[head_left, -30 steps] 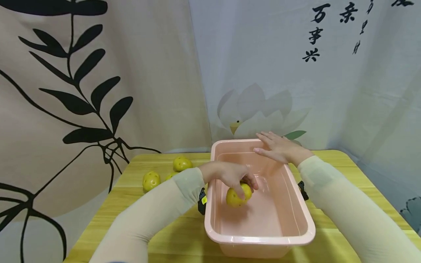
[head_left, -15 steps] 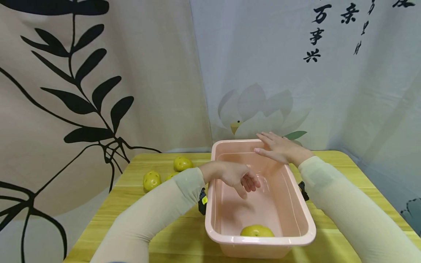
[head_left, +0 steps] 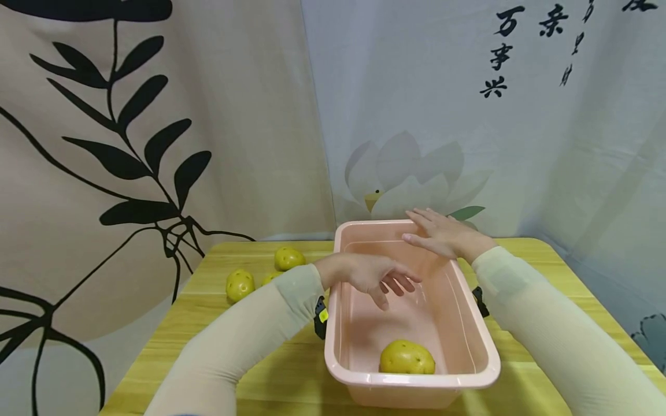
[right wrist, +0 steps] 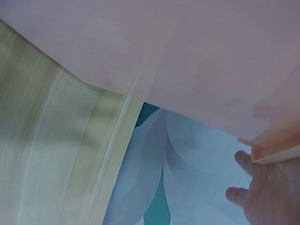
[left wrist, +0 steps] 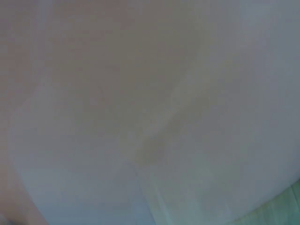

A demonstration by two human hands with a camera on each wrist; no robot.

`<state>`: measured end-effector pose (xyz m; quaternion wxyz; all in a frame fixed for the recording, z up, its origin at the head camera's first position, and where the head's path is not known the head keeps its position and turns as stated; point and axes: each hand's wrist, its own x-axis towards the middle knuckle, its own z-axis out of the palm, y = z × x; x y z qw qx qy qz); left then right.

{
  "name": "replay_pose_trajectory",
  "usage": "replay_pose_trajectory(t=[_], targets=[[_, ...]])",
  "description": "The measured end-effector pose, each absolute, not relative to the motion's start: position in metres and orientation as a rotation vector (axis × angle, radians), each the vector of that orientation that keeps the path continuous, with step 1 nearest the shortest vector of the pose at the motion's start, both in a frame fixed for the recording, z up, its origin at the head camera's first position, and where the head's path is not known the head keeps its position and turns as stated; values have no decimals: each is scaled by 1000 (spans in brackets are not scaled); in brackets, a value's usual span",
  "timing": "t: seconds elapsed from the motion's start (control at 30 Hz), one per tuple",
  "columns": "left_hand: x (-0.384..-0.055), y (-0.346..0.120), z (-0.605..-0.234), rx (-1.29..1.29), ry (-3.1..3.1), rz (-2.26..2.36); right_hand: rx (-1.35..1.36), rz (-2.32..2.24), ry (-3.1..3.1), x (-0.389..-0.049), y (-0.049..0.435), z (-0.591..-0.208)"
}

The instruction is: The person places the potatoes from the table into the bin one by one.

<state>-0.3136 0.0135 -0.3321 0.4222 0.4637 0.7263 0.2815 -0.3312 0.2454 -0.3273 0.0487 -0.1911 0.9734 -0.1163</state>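
Note:
A pink plastic basin point(head_left: 411, 379) stands on the wooden table. Inside it, against the near end, lies a yellow potato point(head_left: 407, 357). My left hand point(head_left: 376, 277) reaches over the left rim and hovers inside the basin, fingers spread and holding nothing, farther back than the potato. On the far right corner of the rim rests my right hand point(head_left: 441, 233), its fingers extended. The right wrist view shows those fingertips point(right wrist: 244, 161) beside the rim, with the basin's outer wall point(right wrist: 187, 51) filling the top. The left wrist view is mostly a blurred pale surface.
Left of the basin, a potato point(head_left: 289, 259) and another potato point(head_left: 240, 286) lie on the table point(head_left: 171, 346); a third potato point(head_left: 270, 278) is partly hidden behind my left sleeve. A printed curtain point(head_left: 250, 115) hangs behind the table.
The potato my left hand held in the basin is let go and now lies at the near end. The left fingers have straightened. My right hand stays on the rim.

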Motion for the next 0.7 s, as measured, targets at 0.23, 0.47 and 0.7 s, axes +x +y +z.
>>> replay_pose_trajectory(t=[0.23,0.47,0.7], targets=[[-316,14,-334,1184,1749,767,-599,-350,2978,-330,246,-327],[-317,13,-335,1192,1747,797,-579,-343,2974,-332,246,-329],[-316,11,-331,1223,1813,832,-562,-343,2974,-333,244,-329]])
